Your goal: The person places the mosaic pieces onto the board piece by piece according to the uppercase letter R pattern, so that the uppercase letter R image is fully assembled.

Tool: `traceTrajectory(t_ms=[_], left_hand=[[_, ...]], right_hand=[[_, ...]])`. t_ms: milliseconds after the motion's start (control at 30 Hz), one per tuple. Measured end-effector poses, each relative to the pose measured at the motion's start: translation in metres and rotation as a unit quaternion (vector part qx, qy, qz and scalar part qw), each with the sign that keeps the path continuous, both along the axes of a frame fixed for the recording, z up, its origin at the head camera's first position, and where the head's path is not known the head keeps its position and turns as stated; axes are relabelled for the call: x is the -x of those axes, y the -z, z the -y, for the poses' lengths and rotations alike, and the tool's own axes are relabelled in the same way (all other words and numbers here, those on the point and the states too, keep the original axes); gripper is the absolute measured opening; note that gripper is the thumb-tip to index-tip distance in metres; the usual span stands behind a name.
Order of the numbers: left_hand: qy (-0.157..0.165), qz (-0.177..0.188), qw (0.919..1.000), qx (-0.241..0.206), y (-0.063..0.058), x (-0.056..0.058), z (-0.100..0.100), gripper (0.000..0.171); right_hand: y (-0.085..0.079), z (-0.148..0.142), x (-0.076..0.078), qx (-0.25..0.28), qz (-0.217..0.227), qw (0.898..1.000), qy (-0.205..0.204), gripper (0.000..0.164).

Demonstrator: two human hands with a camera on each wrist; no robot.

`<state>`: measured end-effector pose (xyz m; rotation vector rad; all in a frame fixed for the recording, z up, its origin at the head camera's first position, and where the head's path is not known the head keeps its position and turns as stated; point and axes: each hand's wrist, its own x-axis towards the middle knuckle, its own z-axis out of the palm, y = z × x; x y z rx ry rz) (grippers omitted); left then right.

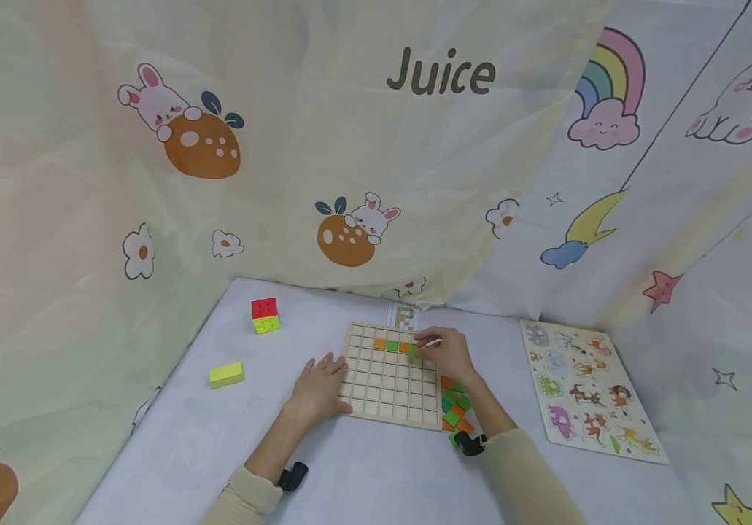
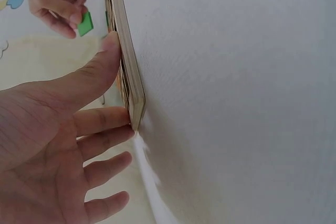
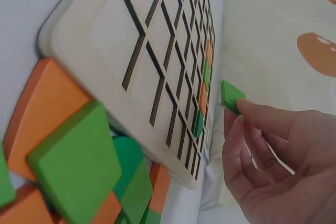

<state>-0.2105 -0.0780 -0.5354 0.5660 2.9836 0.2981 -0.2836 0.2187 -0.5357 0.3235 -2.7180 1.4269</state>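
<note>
A wooden grid board [image 1: 382,394] lies on the white table, with orange and green square tiles [image 1: 392,345] in a row near its far side. The right hand [image 1: 444,354] pinches a green square tile [image 3: 231,96] between thumb and fingertips, above the far right part of the board. At the board's left side, the left hand [image 1: 316,386] rests with straight, spread fingers [image 2: 105,116] against the edge and its thumb on the near part. Several loose orange and green tiles [image 3: 76,161] lie heaped along the board's right edge, partly behind the right forearm in the head view.
A red and yellow cube [image 1: 265,315] and a yellow block [image 1: 227,375] stand at the left. An animal picture board [image 1: 588,394] lies at the right. Behind the grid board is a card with a coloured pattern [image 1: 405,316]. A printed cloth [image 1: 441,182] hangs behind the table.
</note>
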Motion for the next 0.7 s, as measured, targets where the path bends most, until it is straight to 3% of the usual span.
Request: traceTrajectory(t_ms=[433, 700], left_hand=[[0.004, -0.005, 1.0, 0.003, 0.001, 0.0, 0.002, 0.091], [0.008, 0.001, 0.9999, 0.013, 0.0, 0.001, 0.002, 0.091]], right_hand=[[0.001, 0.034, 0.008, 0.012, -0.017, 1.0, -0.02, 0.023], [0.009, 0.052, 0.011, 0.002, 0.006, 1.0, -0.018, 0.02]])
